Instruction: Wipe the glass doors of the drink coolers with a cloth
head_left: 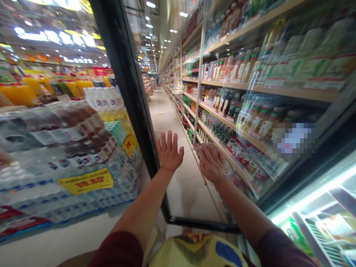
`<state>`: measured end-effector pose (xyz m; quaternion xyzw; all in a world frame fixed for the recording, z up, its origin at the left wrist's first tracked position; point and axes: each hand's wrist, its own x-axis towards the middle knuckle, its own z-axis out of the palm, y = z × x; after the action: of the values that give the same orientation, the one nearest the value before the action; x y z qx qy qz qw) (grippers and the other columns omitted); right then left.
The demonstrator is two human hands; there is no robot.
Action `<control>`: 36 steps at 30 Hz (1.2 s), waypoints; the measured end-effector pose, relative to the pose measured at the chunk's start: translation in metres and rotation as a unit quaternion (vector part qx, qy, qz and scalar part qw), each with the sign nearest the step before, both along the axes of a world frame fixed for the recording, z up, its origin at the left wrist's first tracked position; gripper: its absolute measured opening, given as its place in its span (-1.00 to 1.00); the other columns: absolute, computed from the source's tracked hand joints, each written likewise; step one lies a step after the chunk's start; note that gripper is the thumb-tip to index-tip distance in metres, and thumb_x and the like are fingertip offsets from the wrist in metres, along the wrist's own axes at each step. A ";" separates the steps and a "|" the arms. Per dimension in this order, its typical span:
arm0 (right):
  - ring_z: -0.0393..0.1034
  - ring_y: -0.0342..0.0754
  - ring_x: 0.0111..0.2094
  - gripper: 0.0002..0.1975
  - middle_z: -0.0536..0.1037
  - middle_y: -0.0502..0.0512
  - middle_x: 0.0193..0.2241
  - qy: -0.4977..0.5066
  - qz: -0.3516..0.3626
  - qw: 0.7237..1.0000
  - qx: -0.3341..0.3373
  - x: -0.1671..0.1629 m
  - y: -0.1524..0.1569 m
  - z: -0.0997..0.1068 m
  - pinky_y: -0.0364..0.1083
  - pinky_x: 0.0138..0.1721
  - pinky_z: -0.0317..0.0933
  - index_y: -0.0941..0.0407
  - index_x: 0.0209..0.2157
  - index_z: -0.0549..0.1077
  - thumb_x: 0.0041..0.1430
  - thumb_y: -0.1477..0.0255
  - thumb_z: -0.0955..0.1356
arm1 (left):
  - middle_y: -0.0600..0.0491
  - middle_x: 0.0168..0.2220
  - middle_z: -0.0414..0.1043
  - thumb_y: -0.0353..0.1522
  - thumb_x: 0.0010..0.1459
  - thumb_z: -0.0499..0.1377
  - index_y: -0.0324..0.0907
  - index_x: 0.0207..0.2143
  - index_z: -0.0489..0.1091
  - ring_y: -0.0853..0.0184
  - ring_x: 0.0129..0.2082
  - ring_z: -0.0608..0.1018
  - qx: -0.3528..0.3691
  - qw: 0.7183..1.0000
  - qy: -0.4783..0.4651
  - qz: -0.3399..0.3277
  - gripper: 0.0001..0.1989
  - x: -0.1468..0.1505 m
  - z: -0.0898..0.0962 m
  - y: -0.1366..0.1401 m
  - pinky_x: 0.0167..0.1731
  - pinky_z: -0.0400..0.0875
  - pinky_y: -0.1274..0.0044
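A glass cooler door [183, 200] with a black frame [126, 74] stands swung open in front of me. My left hand [169, 152] lies flat against the glass close to the left frame bar, fingers spread and nothing in it. To its right, my right hand [211, 162] rests on the same pane with the fingers leaning forward and slightly bent. Its fingertips are blurred against the shelves seen through the glass, and no held object shows there.
Behind the glass runs a long shelf [214, 107] of bottled drinks beside an aisle floor [164, 107]. Stacked packs of bottles [63, 148] with a yellow price sign [86, 181] stand at left. A lit cooler [314, 218] is at lower right. A yellow bag-like thing [191, 252] sits below me.
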<state>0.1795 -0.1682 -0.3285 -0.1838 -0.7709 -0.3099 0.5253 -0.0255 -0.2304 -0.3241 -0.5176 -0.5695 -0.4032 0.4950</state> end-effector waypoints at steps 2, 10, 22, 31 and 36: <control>0.09 0.04 0.37 -0.49 0.43 0.20 0.22 0.044 -0.018 0.999 -0.017 -0.002 0.003 0.023 0.07 0.42 -0.23 0.18 0.28 0.31 0.33 0.40 0.27 | -0.24 0.39 0.01 -0.19 0.37 -0.02 -0.30 0.38 0.07 0.08 0.45 -0.19 -0.006 1.000 -0.001 0.004 -0.37 0.001 0.000 0.000 0.40 -0.26 0.13; 0.11 0.12 0.36 -0.46 0.34 0.25 0.28 0.073 -0.037 0.996 -0.028 -0.024 0.000 0.035 0.15 0.40 -0.14 0.18 0.34 0.22 0.37 0.38 0.22 | -0.23 0.38 0.04 -0.19 0.38 -0.03 -0.30 0.39 0.05 0.11 0.45 -0.19 0.001 1.000 0.009 0.006 -0.38 0.004 0.004 -0.001 0.40 -0.24 0.15; -0.01 0.14 0.41 -0.42 0.25 0.27 0.33 0.112 -0.038 0.993 -0.031 -0.017 0.011 0.076 0.18 0.39 -0.15 0.16 0.39 0.10 0.39 0.38 0.19 | -0.22 0.36 0.11 -0.16 0.38 -0.05 -0.30 0.33 0.18 0.14 0.45 -0.19 -0.005 1.000 -0.005 0.000 -0.42 0.001 0.002 0.001 0.40 -0.25 0.16; 0.08 0.06 0.37 -0.47 0.33 0.15 0.29 0.032 -0.037 0.999 -0.009 -0.011 0.006 0.054 0.13 0.44 -0.31 0.10 0.35 0.21 0.39 0.36 0.19 | -0.23 0.35 0.12 -0.14 0.38 -0.07 -0.31 0.31 0.21 0.14 0.45 -0.20 -0.018 0.999 -0.025 -0.007 -0.41 0.002 0.002 0.000 0.40 -0.28 0.16; -0.08 0.21 0.42 -0.42 0.16 0.31 0.37 0.161 -0.089 0.980 -0.075 0.008 0.023 0.102 0.33 0.35 -0.12 0.20 0.40 0.07 0.43 0.31 0.11 | -0.24 0.36 0.10 -0.13 0.37 -0.07 -0.31 0.31 0.21 0.12 0.45 -0.19 -0.024 0.999 -0.038 -0.009 -0.39 0.002 0.000 0.000 0.40 -0.28 0.13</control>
<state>0.1872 -0.1454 -0.2260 -0.3375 -0.6779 -0.2633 0.5976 -0.0239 -0.2303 -0.3240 -0.5188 -0.5926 -0.4132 0.4571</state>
